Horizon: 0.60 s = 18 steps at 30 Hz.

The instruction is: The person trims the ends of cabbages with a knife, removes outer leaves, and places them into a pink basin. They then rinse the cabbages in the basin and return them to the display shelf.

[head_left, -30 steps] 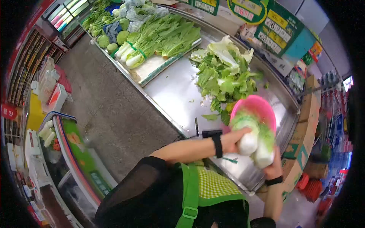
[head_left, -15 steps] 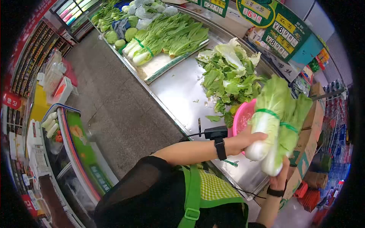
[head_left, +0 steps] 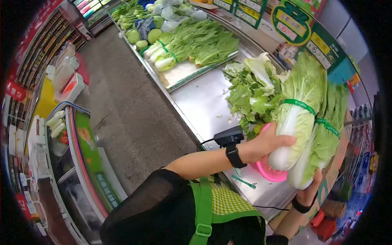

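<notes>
Two long Chinese cabbages, each bound with a green band, are held up side by side over the right end of the metal counter. My left hand [head_left: 265, 143] is closed around the white base of the nearer, paler cabbage [head_left: 296, 118], thumb across its front. My right hand [head_left: 312, 188] grips the base of the other cabbage [head_left: 316, 153] from below and the right. Both lean with their leaves up and away from me. Behind them, a pink basin [head_left: 272, 173] is partly hidden. A heap of loose leaves [head_left: 255, 92] lies beside the basin.
Banded cabbages [head_left: 163, 57] lie on a raised board farther along the metal counter [head_left: 196, 96]. A black device [head_left: 228, 136] with a cable sits by my left wrist. A loose green strip [head_left: 243, 182] lies at the near edge. Price signs [head_left: 290, 25] stand behind. Cardboard boxes [head_left: 326, 192] are at right.
Both hands have raised the two cabbages slightly, up and to the right in view, and their leaves now cover part of the signs. The camera view has shifted a little.
</notes>
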Each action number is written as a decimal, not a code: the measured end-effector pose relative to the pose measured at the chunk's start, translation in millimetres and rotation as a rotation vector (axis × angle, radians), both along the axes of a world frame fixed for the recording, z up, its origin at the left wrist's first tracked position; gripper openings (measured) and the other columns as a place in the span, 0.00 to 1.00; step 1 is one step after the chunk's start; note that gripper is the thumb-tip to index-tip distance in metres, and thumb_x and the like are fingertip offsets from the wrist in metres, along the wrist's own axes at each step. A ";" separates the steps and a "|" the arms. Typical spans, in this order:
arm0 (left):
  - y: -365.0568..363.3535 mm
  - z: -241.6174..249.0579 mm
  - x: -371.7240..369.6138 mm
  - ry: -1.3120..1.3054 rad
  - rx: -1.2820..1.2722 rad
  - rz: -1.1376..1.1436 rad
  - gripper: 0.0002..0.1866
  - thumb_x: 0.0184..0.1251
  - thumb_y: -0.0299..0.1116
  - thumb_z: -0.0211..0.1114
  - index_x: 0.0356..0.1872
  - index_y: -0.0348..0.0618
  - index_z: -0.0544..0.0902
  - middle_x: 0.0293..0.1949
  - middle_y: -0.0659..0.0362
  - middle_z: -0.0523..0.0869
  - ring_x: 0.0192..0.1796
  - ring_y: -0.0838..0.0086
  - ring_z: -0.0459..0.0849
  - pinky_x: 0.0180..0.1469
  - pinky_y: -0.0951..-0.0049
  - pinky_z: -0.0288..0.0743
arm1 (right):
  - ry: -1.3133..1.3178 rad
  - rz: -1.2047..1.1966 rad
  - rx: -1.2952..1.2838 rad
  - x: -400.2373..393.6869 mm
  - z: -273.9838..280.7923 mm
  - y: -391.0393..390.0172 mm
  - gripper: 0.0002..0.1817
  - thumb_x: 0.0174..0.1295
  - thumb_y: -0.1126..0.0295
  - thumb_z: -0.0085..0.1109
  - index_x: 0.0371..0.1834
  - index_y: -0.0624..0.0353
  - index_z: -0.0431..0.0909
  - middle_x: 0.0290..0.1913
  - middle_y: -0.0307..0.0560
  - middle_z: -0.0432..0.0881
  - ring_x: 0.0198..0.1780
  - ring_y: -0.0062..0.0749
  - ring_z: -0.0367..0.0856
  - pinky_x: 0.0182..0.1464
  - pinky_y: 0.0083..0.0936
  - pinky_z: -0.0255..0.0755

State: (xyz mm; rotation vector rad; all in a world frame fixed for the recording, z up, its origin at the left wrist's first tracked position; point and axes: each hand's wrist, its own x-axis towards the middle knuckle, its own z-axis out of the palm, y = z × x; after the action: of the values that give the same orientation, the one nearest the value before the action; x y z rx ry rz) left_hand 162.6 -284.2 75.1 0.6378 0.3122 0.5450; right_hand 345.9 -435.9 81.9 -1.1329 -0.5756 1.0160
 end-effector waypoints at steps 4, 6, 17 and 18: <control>11.7 -71.0 -14.7 -0.076 -0.248 -0.012 0.28 0.58 0.41 0.63 0.56 0.41 0.64 0.48 0.54 0.77 0.47 0.67 0.79 0.48 0.61 0.76 | 0.127 0.106 -0.155 -19.6 -41.9 39.2 0.24 0.63 0.58 0.46 0.58 0.60 0.64 0.52 0.47 0.75 0.50 0.35 0.76 0.52 0.33 0.72; 15.3 -129.7 -23.5 -0.008 -0.760 -0.227 0.20 0.63 0.45 0.56 0.53 0.49 0.71 0.48 0.58 0.79 0.47 0.66 0.80 0.49 0.56 0.75 | 0.406 0.253 -0.422 -38.8 -56.3 63.3 0.22 0.63 0.59 0.46 0.58 0.56 0.66 0.52 0.45 0.76 0.48 0.35 0.78 0.50 0.32 0.73; 96.8 -114.7 -166.0 -0.092 -0.323 -0.219 0.25 0.63 0.41 0.58 0.57 0.41 0.67 0.50 0.55 0.78 0.48 0.69 0.80 0.49 0.66 0.77 | 0.417 0.010 -0.240 -205.2 -58.2 118.1 0.27 0.60 0.55 0.48 0.59 0.59 0.65 0.53 0.49 0.75 0.50 0.40 0.77 0.51 0.38 0.73; 109.5 -118.2 -191.1 -0.108 -0.390 -0.253 0.24 0.63 0.41 0.59 0.57 0.41 0.67 0.50 0.54 0.78 0.48 0.69 0.80 0.48 0.66 0.77 | 0.480 0.010 -0.275 -220.0 -56.2 132.4 0.28 0.59 0.53 0.49 0.59 0.59 0.65 0.54 0.49 0.74 0.50 0.42 0.76 0.51 0.39 0.73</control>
State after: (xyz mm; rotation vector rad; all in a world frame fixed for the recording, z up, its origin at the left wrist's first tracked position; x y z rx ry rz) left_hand -28.5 -174.7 -43.1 0.2624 0.2229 0.2631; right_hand 126.0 -303.5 25.8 -1.0707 -0.0577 1.3501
